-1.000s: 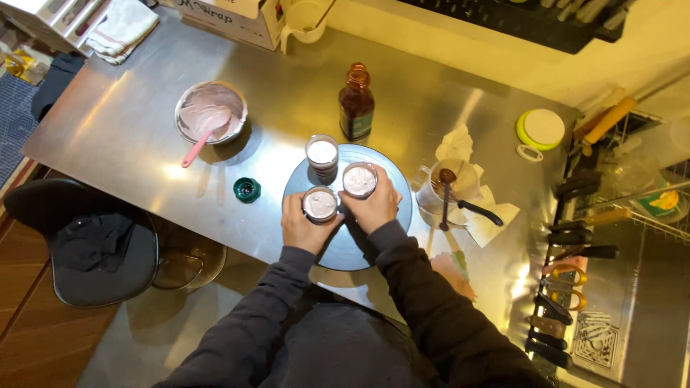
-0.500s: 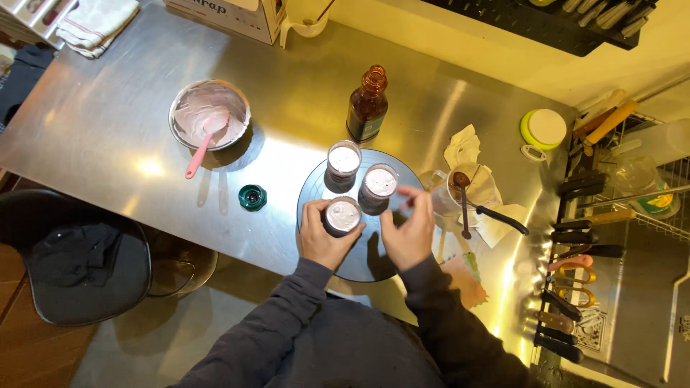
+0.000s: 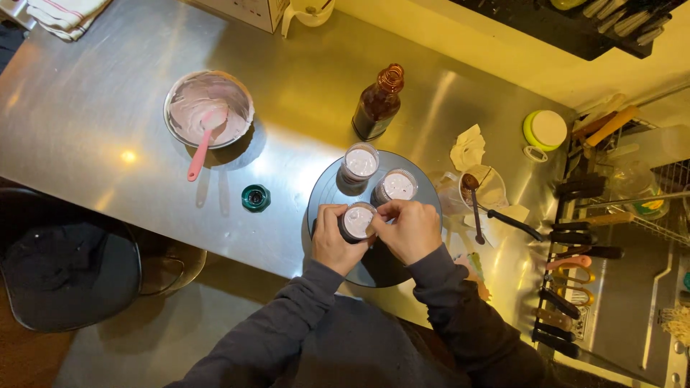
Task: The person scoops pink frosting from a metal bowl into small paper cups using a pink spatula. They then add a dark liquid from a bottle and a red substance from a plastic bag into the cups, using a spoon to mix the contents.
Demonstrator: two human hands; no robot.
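Three small clear cups with pale cream tops stand on a round dark tray [image 3: 424,197] on a steel counter. My left hand [image 3: 332,241] wraps around the near cup [image 3: 357,221] from its left side. My right hand [image 3: 406,230] touches the same cup at its right rim, fingers pinched over the top. The two other cups [image 3: 359,162] [image 3: 396,186] stand just beyond, untouched. Both my sleeves are dark.
A metal bowl [image 3: 209,108] of pale pink cream with a pink spatula sits at left. A small green cap [image 3: 255,197] lies near the tray. A brown bottle [image 3: 378,104] stands behind it. A cup with a brown spoon [image 3: 474,192], crumpled paper and a green-rimmed lid [image 3: 544,129] are at right. Knives hang far right.
My right hand came back from the tray's right side onto the near cup. The left hand has stayed on that cup. The view shifted slightly.
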